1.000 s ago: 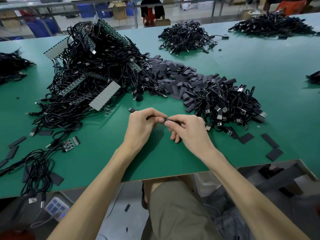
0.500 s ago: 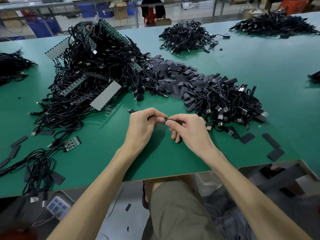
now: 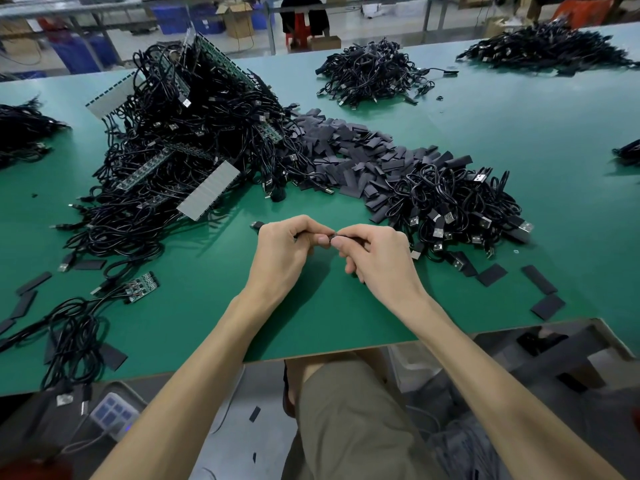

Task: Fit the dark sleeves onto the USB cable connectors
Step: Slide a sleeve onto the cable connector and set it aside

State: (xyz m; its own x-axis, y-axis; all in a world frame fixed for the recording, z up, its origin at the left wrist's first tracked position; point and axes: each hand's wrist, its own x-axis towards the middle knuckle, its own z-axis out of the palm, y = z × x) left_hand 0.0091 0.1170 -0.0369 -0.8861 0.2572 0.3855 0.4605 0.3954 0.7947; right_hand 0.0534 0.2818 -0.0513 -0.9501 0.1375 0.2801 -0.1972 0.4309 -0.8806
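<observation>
**Sleeve and cable meeting at the fingertips**

The sleeve [image 3: 343, 238] is hovering just over the table [image 3: 214, 289] near its front edge, its long axis running left to right. The right hand [image 3: 379, 259] is pinching it. The left hand [image 3: 284, 254] is pinching the cable, and a plug [image 3: 257, 225] is poking out on its left. Fingertips are touching, so the push is likely going leftward. I cannot tell which way the sleeve's opening is facing.

Sleeve heap [image 3: 349, 150] beside, perhaps under, cables [image 3: 450, 199]
</observation>
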